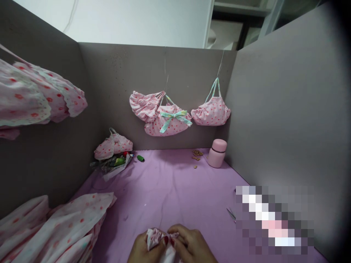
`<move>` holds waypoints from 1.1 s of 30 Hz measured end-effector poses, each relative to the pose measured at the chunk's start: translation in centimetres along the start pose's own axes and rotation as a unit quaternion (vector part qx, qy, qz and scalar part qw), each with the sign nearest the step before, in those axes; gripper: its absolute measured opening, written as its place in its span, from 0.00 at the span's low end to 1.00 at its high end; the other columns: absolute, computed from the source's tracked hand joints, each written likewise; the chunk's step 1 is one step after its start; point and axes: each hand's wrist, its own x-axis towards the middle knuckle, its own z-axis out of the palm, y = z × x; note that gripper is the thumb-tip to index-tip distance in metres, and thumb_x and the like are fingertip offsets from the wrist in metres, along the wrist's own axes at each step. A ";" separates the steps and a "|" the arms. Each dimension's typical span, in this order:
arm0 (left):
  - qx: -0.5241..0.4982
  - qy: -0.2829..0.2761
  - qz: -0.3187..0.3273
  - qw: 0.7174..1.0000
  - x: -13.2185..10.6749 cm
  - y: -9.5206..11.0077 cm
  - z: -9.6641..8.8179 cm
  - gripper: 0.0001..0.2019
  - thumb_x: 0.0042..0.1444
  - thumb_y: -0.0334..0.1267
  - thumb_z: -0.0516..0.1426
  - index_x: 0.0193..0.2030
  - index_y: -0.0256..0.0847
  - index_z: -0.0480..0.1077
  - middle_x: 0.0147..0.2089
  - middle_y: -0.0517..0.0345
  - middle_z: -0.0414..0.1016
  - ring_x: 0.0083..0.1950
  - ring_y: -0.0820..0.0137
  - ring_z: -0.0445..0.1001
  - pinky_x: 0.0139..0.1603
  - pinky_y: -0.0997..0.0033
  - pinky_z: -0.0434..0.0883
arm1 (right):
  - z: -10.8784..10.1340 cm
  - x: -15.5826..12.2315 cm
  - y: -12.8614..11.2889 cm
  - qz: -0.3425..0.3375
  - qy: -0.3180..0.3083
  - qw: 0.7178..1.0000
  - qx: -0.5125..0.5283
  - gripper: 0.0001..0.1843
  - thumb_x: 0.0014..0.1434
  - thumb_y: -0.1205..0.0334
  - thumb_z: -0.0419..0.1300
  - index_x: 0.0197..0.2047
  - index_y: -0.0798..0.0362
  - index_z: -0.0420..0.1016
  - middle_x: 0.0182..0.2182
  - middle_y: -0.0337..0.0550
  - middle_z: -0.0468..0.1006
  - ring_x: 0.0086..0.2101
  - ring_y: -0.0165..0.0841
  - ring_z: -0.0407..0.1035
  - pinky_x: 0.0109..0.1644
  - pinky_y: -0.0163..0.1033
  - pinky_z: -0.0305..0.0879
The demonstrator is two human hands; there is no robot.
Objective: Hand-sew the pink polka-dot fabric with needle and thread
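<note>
At the bottom middle of the view, my left hand (pixel 145 246) and my right hand (pixel 192 245) are close together, both pinching a gathered piece of pink and white fabric (pixel 154 237). The thumbs meet over the bunched cloth, and their dark red nails show. White cloth hangs down between the hands and runs out of the frame. Any needle or thread in the fingers is too small to make out. To the left lies a heap of pink dotted fabric (pixel 71 223), apart from the hands.
Grey partitions surround the purple tablecloth (pixel 170 179). Dotted fabric pouches (pixel 168 122) and another pouch (pixel 211 113) hang at the back; more dotted fabric (pixel 41 91) hangs left. A pink flask (pixel 217 153) stands back right. Scissors (pixel 231 214) lie at right, beside a pixelated patch.
</note>
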 end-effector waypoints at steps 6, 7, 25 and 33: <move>0.009 0.017 0.017 1.000 0.3 -0.2 -0.1 0.24 0.41 0.60 0.61 0.23 0.37 0.65 0.22 0.62 0.63 0.27 0.70 0.60 0.30 0.70 0.60 | 0.0 0.1 -0.3 0.054 0.007 0.993 0.101 0.15 0.54 0.55 0.55 0.27 0.59 0.75 0.17 0.35 0.63 0.20 0.28 0.56 0.23 0.32 0.49; 0.004 0.012 0.016 1.000 0.3 -0.3 -0.1 0.24 0.40 0.60 0.61 0.23 0.37 0.65 0.22 0.63 0.62 0.27 0.71 0.59 0.30 0.70 0.60 | 0.0 0.2 -0.3 0.061 0.003 0.991 0.117 0.16 0.53 0.54 0.56 0.27 0.59 0.74 0.17 0.34 0.62 0.20 0.28 0.55 0.22 0.32 0.48; -0.069 -0.036 -0.032 0.996 0.1 -0.3 -0.3 0.23 0.37 0.57 0.64 0.25 0.37 0.67 0.22 0.64 0.63 0.27 0.72 0.60 0.31 0.72 0.58 | -0.5 0.1 -0.4 0.140 -0.035 0.949 0.282 0.13 0.48 0.54 0.64 0.26 0.57 0.78 0.16 0.31 0.64 0.18 0.23 0.53 0.22 0.31 0.48; -0.084 -0.059 -0.025 0.994 -0.2 0.4 -0.2 0.22 0.38 0.57 0.64 0.24 0.38 0.67 0.22 0.65 0.63 0.26 0.73 0.60 0.30 0.72 0.58 | -0.1 0.2 0.7 0.135 -0.037 0.939 0.315 0.21 0.46 0.44 0.67 0.28 0.57 0.76 0.17 0.31 0.64 0.17 0.22 0.51 0.20 0.30 0.45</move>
